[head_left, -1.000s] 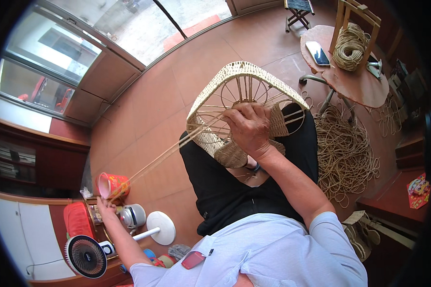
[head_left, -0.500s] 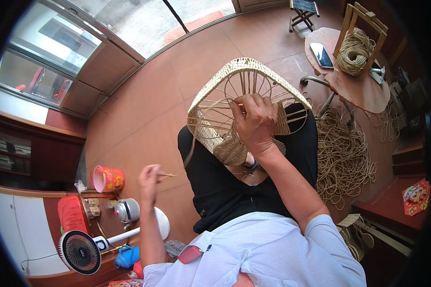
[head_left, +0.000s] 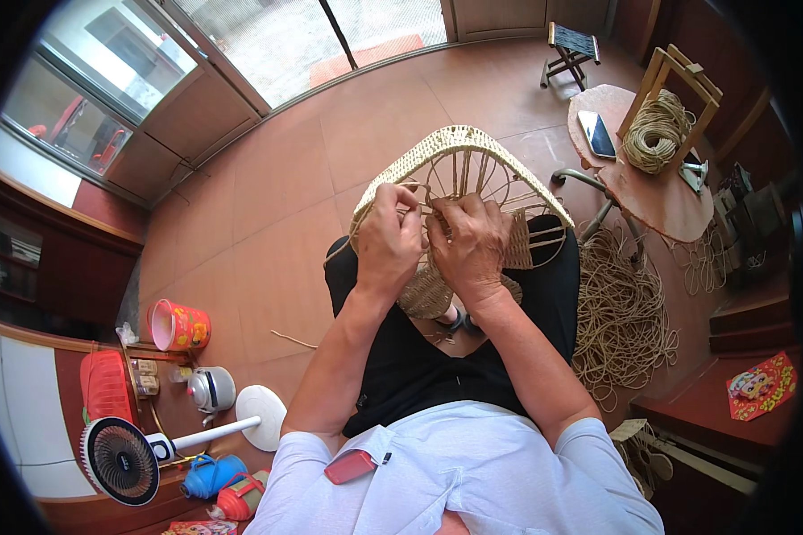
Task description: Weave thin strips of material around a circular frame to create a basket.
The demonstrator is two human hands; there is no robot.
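1. Your left hand and right hand bend close together over the woven frame in front of you. They hide what they grip, so I can't tell.
2. The rim looks done. Many inside cords are bare, so weaving seems left. The middle is covered.
3. A rope pile lies right; a rope coil sits farther.

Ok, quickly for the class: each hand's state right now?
Left hand: fingers bent at the woven frame; grip cannot be told.
Right hand: fingers curled against it; grip cannot be told.
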